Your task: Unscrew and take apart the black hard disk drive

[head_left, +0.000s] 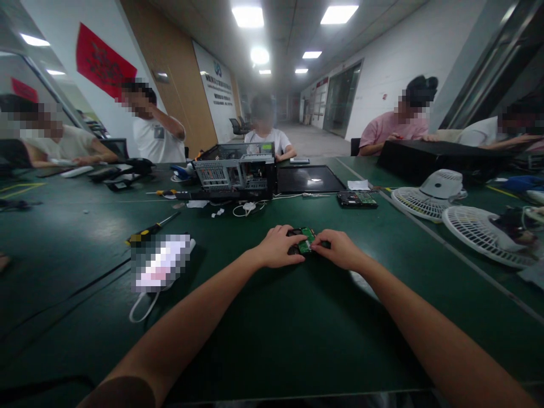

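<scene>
A hard drive (305,242) lies on the green table in front of me, its green circuit board facing up. My left hand (278,247) grips it from the left, thumb near the close edge and fingers over the far side. At the drive's right edge, my right hand (336,248) is pinched, fingertips touching or very near the board. Whatever sits between those fingertips is too small to make out. Beyond and to the right lies a second hard drive (357,199), its board also partly showing.
An opened computer case (236,173) stands ahead, beside a dark flat panel (312,179). To the left lie a screwdriver (153,228) and a lit phone (164,263) with a white cable. White fan parts (429,195) and a black case (442,157) occupy the right. Several people sit around the table.
</scene>
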`<action>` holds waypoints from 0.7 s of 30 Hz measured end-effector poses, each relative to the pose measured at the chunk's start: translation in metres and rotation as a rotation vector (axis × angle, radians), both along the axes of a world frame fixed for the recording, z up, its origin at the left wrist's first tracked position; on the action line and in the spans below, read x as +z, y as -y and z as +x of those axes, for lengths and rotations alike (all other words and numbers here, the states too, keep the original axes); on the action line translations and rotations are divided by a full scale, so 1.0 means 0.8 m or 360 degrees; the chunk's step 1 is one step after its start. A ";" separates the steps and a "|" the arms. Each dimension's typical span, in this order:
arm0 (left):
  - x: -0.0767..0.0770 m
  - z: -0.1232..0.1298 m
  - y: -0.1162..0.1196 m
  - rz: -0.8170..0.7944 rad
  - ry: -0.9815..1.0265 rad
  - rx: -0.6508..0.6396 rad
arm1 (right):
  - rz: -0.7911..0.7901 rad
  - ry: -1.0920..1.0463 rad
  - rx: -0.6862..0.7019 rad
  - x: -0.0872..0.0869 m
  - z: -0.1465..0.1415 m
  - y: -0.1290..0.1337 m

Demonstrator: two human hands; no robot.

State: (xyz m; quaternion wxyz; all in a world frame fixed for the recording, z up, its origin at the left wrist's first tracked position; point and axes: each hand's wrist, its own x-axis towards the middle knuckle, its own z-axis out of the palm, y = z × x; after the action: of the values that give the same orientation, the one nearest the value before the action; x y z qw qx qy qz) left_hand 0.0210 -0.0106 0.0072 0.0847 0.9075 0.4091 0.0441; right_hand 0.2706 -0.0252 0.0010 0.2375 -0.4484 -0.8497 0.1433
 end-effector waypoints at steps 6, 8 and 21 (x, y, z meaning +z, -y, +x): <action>0.000 -0.001 0.000 0.0001 0.0012 -0.0013 | 0.0038 0.0056 0.0033 0.002 0.001 0.000; 0.000 -0.001 0.000 0.0003 0.0023 -0.0019 | 0.0041 0.0091 0.0005 0.004 0.001 0.001; -0.002 -0.003 -0.003 -0.0029 0.0004 -0.0017 | -0.0152 -0.0012 -0.0252 0.010 0.001 0.004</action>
State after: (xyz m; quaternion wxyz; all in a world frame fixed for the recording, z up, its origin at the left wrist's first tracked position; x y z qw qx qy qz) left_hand 0.0187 -0.0081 0.0057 0.0937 0.9088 0.4044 0.0411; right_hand 0.2717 -0.0285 0.0094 0.2296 -0.5244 -0.8029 0.1659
